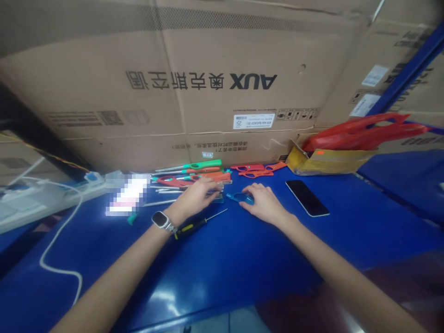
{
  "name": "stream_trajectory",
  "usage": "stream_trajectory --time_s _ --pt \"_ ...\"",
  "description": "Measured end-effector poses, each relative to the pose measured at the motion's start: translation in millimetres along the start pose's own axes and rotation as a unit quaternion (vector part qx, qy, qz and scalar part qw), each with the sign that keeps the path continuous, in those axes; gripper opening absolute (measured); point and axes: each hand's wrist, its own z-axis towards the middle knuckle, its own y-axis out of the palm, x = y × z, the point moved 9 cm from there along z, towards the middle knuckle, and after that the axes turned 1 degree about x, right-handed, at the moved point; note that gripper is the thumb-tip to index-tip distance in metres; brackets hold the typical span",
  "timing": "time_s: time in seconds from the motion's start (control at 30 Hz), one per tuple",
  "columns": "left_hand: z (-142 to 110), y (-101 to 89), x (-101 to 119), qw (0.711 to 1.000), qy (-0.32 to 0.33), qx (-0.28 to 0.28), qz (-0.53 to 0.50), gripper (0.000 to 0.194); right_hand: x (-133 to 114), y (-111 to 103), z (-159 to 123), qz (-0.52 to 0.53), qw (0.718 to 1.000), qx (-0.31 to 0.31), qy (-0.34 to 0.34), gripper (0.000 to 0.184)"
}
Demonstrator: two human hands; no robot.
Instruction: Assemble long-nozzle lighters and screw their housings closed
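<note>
Both forearms reach forward from the lower corners over a glossy blue table (225,263), converging near its middle. The left hand (197,198), with a silver-cased, dark-faced watch (161,219) at its wrist, is palm down with fingers bent forward; whether its grip holds anything cannot be told. The right hand (266,202) angles inward, its grip closed on the right end of a translucent blue plastic handle-shaped piece (238,197), which lies between the two hands. Just below the left hand lies a black-and-yellow screwdriver (190,228) with a thin metal shaft. Behind the hands are a slim green plastic handle with a metal rod (204,164) and smooth orange-red plastic handles with oval openings (256,170). A flat, black-screened phone (308,198) lies right of the right hand. Matte brown corrugated cardboard (194,51) rises behind.
</note>
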Motion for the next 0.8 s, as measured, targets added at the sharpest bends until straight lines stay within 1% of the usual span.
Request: stream_trajectory --time_s 0.1,0.2,0.3,0.37,0.43,0.5,0.6,0.67,0.73,0.8 --pt "-1.8 11.3 6.9 1.0 0.017 0.0 0.001 0.016 -4.2 2.4 -5.2 0.035 0.999 0.003 -0.004 0.033" --pt "-4.0 12.8 18.3 0.999 0.049 0.01 0.011 0.026 -12.6 -4.5 -8.2 0.083 0.995 0.046 -0.018 0.038" --pt "-6.8 7.7 28.0 0.996 0.071 0.025 0.041 0.037 -26.3 -14.3 -10.1 0.106 0.99 0.083 -0.041 0.04" --pt "-8.8 1.5 30.9 0.994 0.079 0.035 0.067 0.037 -38.8 -17.6 -10.2 0.117 0.987 0.087 -0.066 0.042" --pt "-11.9 -4.8 29.9 0.992 0.089 0.032 0.08 0.034 -51.0 -18.3 -9.2 0.129 0.984 0.083 -0.091 0.045" --pt "-17.1 -11.4 24.4 0.992 0.096 0.018 0.075 0.028 -60.0 -15.9 -6.4 0.137 0.982 0.074 -0.107 0.047" --pt "-29.1 -24.5 7.3 0.995 0.078 0.009 0.056 0.02 -69.4 -10.1 0.5 0.126 0.983 0.061 -0.116 0.039" --pt "-38.5 -33.0 -8.6 0.999 0.038 0.014 0.03 0.023 -77.6 -9.1 5.7 0.103 0.984 0.067 -0.133 0.035" --pt "-47.5 -36.7 -24.3 1.0 -0.011 0.014 -0.007 0.03 -89.4 -9.4 10.9 0.07 0.981 0.077 -0.166 0.038" --pt "-54.6 -36.2 -37.3 0.997 -0.054 0.012 -0.046 0.035 -103.9 -7.2 15.7 0.035 0.973 0.077 -0.214 0.041"
